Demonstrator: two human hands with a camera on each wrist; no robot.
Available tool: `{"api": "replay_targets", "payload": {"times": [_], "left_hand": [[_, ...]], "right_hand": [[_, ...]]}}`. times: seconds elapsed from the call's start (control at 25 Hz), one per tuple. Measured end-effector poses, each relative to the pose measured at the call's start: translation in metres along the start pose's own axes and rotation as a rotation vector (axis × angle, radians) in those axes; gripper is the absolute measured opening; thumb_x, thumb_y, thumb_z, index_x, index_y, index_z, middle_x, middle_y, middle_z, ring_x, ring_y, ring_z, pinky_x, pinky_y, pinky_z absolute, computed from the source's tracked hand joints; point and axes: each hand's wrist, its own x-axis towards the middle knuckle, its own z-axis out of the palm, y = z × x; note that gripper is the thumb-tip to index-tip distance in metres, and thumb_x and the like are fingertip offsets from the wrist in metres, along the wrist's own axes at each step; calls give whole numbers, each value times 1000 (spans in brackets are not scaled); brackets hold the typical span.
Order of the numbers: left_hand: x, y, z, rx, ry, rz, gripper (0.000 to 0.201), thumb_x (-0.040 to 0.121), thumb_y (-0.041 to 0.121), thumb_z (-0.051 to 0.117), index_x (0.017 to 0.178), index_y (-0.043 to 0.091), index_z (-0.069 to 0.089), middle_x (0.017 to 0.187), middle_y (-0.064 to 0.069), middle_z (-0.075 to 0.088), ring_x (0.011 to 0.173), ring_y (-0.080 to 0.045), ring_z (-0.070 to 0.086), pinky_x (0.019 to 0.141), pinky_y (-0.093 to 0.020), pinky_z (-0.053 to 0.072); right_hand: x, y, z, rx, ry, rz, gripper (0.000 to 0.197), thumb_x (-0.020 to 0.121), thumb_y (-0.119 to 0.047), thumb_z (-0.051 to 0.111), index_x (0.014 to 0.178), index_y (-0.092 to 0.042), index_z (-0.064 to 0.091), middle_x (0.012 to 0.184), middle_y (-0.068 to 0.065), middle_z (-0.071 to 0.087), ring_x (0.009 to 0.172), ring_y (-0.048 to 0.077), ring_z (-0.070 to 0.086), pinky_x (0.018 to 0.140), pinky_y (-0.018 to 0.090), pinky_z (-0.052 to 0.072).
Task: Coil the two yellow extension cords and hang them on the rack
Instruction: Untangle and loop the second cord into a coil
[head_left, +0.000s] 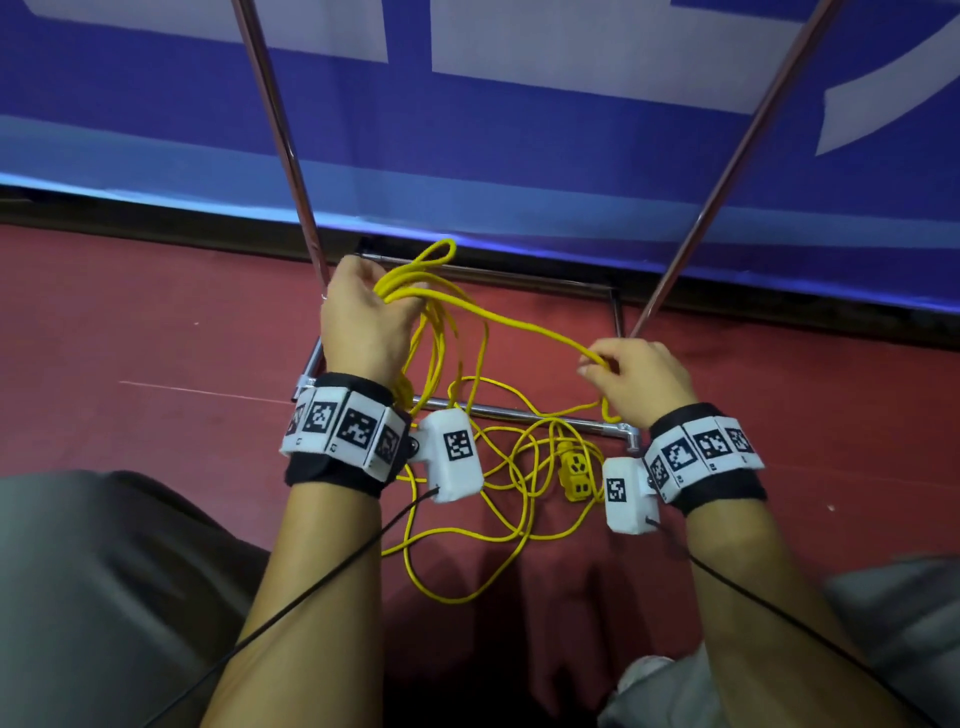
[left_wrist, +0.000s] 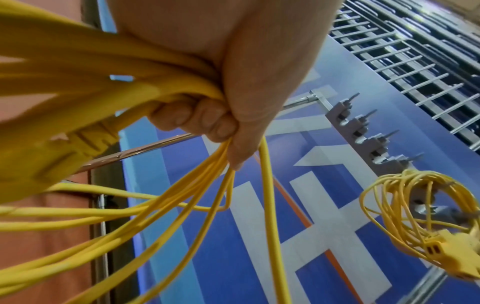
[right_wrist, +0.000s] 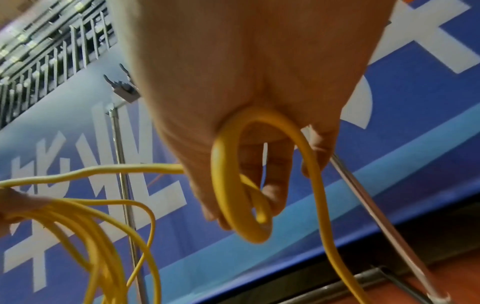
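Note:
My left hand (head_left: 363, 317) (left_wrist: 213, 115) grips several loops of a yellow extension cord (head_left: 441, 332) (left_wrist: 161, 90) above the rack's base. From there a strand runs right to my right hand (head_left: 634, 379) (right_wrist: 249, 164), which pinches the cord (right_wrist: 233, 185) where it bends into a small loop. The rest lies tangled on the red floor, ending in a yellow socket block (head_left: 576, 475). In the left wrist view a second yellow cord (left_wrist: 415, 207) hangs coiled on the grey hook rail (left_wrist: 363, 131), its socket end dangling below.
Two slanted metal poles (head_left: 280, 135) (head_left: 737, 156) of the rack rise from a chrome base frame (head_left: 524, 413) on the red floor (head_left: 156, 322). A blue banner with white lettering (head_left: 519, 130) stands behind. My knees are at the lower left and right.

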Motion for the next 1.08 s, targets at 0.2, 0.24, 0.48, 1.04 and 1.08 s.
{"api": "replay_targets", "payload": {"times": [0.2, 0.24, 0.48, 1.04, 1.08], "left_hand": [[-4, -5, 8, -23, -154, 21, 38, 73, 27, 85, 72, 22, 48, 61, 9, 50, 53, -8, 42, 55, -30, 33], [-6, -5, 10, -39, -179, 19, 39, 74, 28, 85, 71, 23, 46, 60, 9, 51, 53, -9, 43, 56, -30, 34], [-9, -3, 10, -23, -411, 94, 40, 70, 30, 89, 79, 19, 51, 62, 8, 57, 54, -9, 48, 56, -28, 36], [-21, 8, 15, 254, -474, 175, 40, 70, 35, 86, 85, 18, 54, 78, 1, 64, 77, -26, 62, 73, -42, 53], [-23, 9, 16, 267, -474, 187, 41, 70, 36, 86, 88, 17, 55, 81, -2, 66, 82, -29, 63, 75, -43, 53]], "right_hand": [[0, -26, 8, 561, 91, -204, 19, 92, -26, 52, 108, -30, 63, 67, -12, 61, 63, 8, 57, 67, 25, 48], [-2, -34, 6, 672, 97, -244, 22, 93, -32, 50, 110, -27, 63, 70, -14, 60, 66, 7, 57, 67, 22, 47], [-1, -34, -5, 611, 190, -311, 23, 90, -43, 57, 88, -25, 71, 83, 8, 70, 82, 30, 61, 75, 36, 48], [-2, -30, -32, 193, 134, -350, 9, 86, -38, 62, 91, -35, 69, 70, -10, 48, 85, 15, 42, 84, 48, 41], [-3, -37, -28, 221, 137, -372, 12, 83, -40, 59, 90, -36, 68, 69, -10, 48, 84, 15, 43, 82, 48, 41]]}}
